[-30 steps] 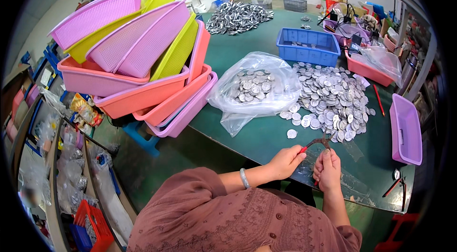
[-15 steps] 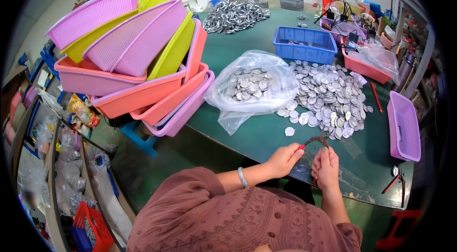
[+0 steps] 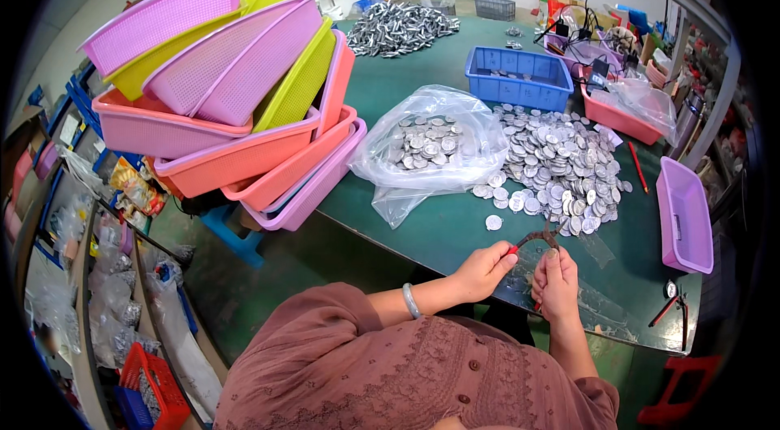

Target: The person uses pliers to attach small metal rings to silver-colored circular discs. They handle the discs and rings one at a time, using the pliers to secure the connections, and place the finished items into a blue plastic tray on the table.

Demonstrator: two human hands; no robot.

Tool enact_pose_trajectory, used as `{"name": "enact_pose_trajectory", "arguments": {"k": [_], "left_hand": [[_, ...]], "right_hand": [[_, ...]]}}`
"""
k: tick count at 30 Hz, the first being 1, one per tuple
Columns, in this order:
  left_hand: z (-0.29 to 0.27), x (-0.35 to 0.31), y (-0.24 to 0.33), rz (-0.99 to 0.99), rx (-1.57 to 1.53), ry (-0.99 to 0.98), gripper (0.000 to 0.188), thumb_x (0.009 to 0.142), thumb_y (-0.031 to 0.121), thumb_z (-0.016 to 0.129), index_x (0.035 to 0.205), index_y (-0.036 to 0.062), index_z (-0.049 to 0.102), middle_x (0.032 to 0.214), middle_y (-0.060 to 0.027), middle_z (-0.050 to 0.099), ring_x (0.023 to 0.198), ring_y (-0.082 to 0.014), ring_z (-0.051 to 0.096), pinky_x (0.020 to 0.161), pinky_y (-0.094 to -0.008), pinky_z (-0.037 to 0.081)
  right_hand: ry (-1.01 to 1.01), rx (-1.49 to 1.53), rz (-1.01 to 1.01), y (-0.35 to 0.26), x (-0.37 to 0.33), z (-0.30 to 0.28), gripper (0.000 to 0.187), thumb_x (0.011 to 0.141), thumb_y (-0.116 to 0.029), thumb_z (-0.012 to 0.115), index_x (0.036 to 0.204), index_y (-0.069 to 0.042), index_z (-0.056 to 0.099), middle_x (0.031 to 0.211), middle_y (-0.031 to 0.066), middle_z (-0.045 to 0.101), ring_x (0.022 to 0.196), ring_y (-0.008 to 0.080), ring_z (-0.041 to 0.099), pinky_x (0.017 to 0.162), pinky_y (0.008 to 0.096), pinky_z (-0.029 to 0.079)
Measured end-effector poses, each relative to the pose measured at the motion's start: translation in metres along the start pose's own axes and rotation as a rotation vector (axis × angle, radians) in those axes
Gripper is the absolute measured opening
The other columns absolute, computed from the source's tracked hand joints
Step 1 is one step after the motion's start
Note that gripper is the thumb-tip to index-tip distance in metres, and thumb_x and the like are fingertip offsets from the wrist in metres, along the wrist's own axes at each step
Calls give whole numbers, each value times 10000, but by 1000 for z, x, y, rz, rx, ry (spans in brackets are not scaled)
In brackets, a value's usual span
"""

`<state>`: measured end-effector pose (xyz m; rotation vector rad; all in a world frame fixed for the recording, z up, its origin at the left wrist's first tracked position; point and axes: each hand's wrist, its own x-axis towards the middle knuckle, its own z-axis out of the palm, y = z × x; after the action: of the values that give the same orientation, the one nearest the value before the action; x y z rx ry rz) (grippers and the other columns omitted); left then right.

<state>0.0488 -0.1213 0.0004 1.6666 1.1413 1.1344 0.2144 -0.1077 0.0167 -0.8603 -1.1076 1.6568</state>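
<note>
Near the table's front edge, both my hands are closed on red-handled pliers (image 3: 532,239). My left hand (image 3: 485,270) grips a red handle at the left. My right hand (image 3: 557,290) is wrapped around the tool close to its dark metal head, thumb on top, and a red handle end shows below the fist. Whether a small piece sits between the jaws is hidden. One round silver disc (image 3: 493,223) lies alone just beyond my hands. Farther off spreads a heap of silver discs (image 3: 561,166), beside a clear plastic bag (image 3: 390,186) holding more of them.
Stacked purple, coral and green baskets (image 3: 244,154) lean over the table's left side. A blue bin (image 3: 520,89) stands behind the discs. At right are a purple tray (image 3: 682,219), a red pencil (image 3: 639,166) and another red-handled tool (image 3: 670,312). Small metal parts (image 3: 398,28) are piled far back.
The pliers' head has shifted slightly, and its jaws look closer together than before. Both hands keep their grip in nearly the same place. The whole view has moved a little.
</note>
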Motion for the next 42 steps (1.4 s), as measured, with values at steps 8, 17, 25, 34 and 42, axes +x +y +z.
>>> {"name": "enact_pose_trajectory", "arguments": {"k": [8,17,25,34,42], "left_hand": [[-7,-6,-1,1,24,37,213,890,225,464,838,19,469,610,-78,460,547,-148,411,513,-292,368],[-6,-11,11,68,-11,82,183,887,186,434,857,8,463,639,-158,496,583,-301,500,534,-357,377],[-24,-30,18,199,79,165,185,891,179,427,829,6,447,623,-156,475,563,-301,476,522,-358,364],[-33,-50,30,193,-30,224,202,894,179,429,808,2,474,613,-130,479,558,-234,473,541,-328,382],[-29,-52,30,211,-107,190,244,907,189,405,765,-2,462,626,-90,470,577,-178,448,564,-309,388]], "right_hand": [[-2,-15,21,0,4,11,282,921,-316,398,734,-106,372,501,-30,320,359,41,266,312,187,202],[44,7,-6,-9,-4,15,287,927,-308,381,717,-113,365,480,-21,308,330,54,250,287,190,192],[-57,10,-54,-14,-12,36,295,929,-308,379,714,-105,369,478,-14,315,322,59,245,278,197,197],[-105,-19,-86,-22,-27,57,300,929,-309,378,712,-102,370,480,-14,318,321,60,248,277,196,193],[-123,-40,-48,-26,-35,61,300,929,-326,370,725,-106,360,481,-14,304,323,58,239,272,199,185]]}}
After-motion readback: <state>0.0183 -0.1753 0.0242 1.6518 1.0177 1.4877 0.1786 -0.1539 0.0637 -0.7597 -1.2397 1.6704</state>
